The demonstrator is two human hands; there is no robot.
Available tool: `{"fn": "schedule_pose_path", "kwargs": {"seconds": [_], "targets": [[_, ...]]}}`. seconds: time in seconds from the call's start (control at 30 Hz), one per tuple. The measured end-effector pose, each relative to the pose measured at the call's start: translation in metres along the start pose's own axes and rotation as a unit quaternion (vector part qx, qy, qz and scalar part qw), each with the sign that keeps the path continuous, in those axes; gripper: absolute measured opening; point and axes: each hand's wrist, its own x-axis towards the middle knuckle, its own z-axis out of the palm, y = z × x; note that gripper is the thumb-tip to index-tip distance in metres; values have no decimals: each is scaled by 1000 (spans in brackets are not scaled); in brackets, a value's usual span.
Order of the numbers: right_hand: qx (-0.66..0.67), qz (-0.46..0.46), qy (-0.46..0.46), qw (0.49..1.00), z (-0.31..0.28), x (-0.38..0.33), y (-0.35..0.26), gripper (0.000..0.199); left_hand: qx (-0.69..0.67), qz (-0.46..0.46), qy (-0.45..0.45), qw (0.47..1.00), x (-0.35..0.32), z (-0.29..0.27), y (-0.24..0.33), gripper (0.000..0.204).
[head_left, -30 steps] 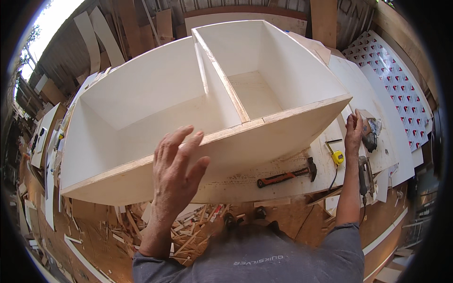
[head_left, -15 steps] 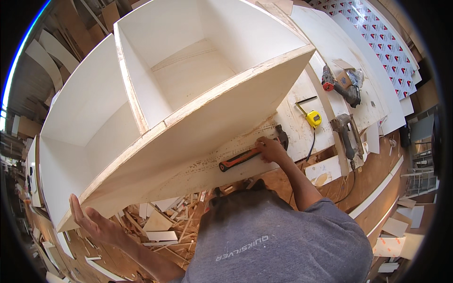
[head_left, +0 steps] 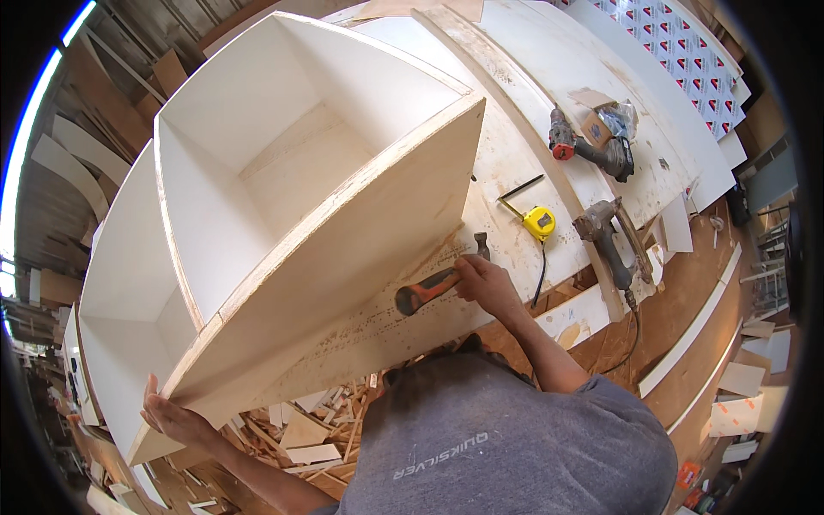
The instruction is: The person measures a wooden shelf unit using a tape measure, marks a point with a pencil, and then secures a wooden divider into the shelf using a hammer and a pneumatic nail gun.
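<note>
A large white box-like cabinet (head_left: 343, 206) with open compartments and rough wooden edges lies on the workbench. My left hand (head_left: 176, 422) grips the near left corner of its front panel, fingers curled over the edge. Black and orange, the handle of a claw hammer (head_left: 429, 290) shows beside my right hand (head_left: 485, 283), which is closed round it close to the head. The hammer is held over the bench top, in front of the cabinet's panel. A yellow tape measure (head_left: 539, 223) lies right of the hammer, its blade partly out.
A cordless drill (head_left: 592, 148) and a nail gun (head_left: 611, 245) with a hose lie on the bench at right. Wood offcuts (head_left: 309, 433) litter the floor below. White sheets (head_left: 635, 94) are stacked at the far right. A person's grey shirt (head_left: 506, 438) fills the lower middle.
The cabinet has shifted left along the bench, partly with the view's own movement. My left hand has gone from flat against the corner to curled over it. The hammer has turned in my right hand.
</note>
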Motion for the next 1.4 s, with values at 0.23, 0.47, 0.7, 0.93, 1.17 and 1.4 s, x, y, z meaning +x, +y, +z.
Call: {"fn": "schedule_pose_path", "kwargs": {"seconds": [0.23,0.47,0.7,0.93,1.17,1.4], "targets": [[304,-112,-82,943,-96,-7,-27,42,-52,-61,-12,997,-3,-5,0,57],[316,-153,-117,929,-155,61,-47,32,8,-34,9,999,-3,-2,0,53],[178,-118,-29,977,-193,207,1,44,19,9,45,999,2,9,9,46],[190,-123,-12,974,-179,275,26,50,29,8,81,996,-1,10,2,47],[-51,-165,42,984,-159,293,10,47,20,18,112,993,-1,9,0,51],[-191,-222,118,949,-196,358,52,35,19,17,101,995,4,16,3,49]]}}
